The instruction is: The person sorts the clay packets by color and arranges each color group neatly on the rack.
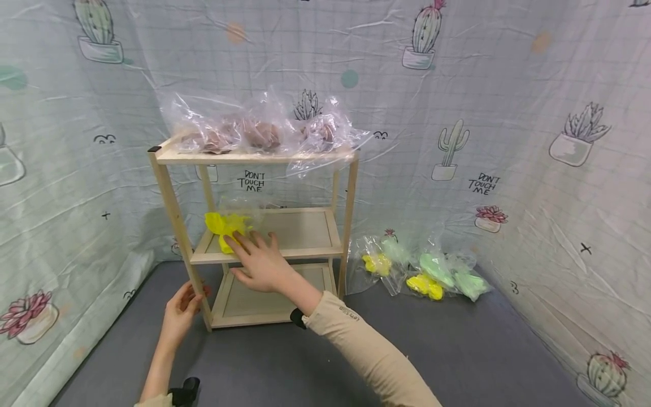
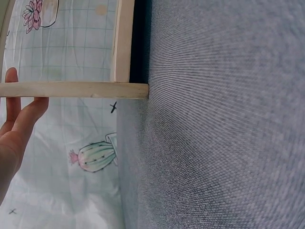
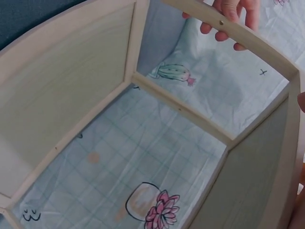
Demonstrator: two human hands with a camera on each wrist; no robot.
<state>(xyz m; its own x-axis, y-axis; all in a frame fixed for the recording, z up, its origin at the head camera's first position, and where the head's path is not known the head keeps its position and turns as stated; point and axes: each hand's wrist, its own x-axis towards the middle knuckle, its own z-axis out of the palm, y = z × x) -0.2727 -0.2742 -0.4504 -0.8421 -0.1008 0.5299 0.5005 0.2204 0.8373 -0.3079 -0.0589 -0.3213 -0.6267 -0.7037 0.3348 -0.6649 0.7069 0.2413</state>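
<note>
A wooden shelf rack [image 1: 264,254] with three levels stands on the grey surface. My left hand [image 1: 179,314] grips its front left post [image 1: 175,217] below the middle shelf; in the right wrist view, fingertips [image 3: 221,36] curl round the post [image 3: 238,33]. On the left of the middle shelf [image 1: 305,226] lies a clear plastic bag with a bright yellow item [image 1: 224,226] inside. My right hand [image 1: 267,265] reaches over that shelf's front edge, fingers spread and fairly straight, fingertips at the yellow item. The right wrist view hides most of this hand and the bag.
Several clear bags with brownish things [image 1: 261,134] lie along the top shelf, one hanging over its front edge. Right of the rack, more bags hold yellow items [image 1: 424,286] and pale green items [image 1: 436,269]. A patterned cloth [image 1: 534,85] hangs behind and at both sides.
</note>
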